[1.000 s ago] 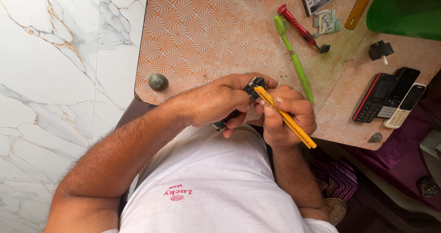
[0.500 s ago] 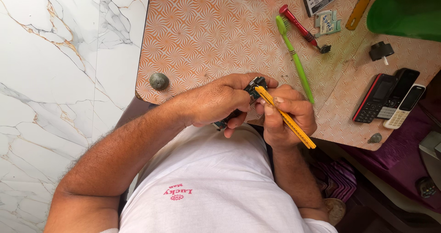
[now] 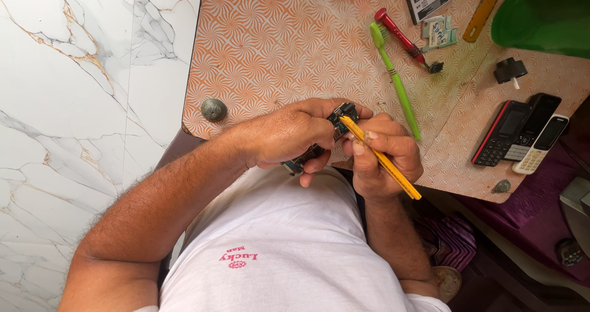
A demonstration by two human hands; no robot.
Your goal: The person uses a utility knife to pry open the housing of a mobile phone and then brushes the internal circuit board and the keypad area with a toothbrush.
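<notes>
Centrally, circuit board (image 3: 335,122) clamped in left hand (image 3: 289,134) fingers above tabletop (image 3: 276,47) edge; right hand (image 3: 381,158) fingers pinching yellow tool (image 3: 381,158), tip touching board.

Orange patterned table (image 3: 276,47), green toothbrush (image 3: 396,81), red screwdriver (image 3: 402,38), three phones (image 3: 522,134), yellow ruler (image 3: 485,7)

Taking the green toothbrush (image 3: 396,78) as my mark, I count three phones (image 3: 519,134) to its right, one red screwdriver (image 3: 402,38) just beside it, two small packets (image 3: 433,14) above that, one yellow ruler (image 3: 485,7), and two grey pebbles (image 3: 213,109).
</notes>
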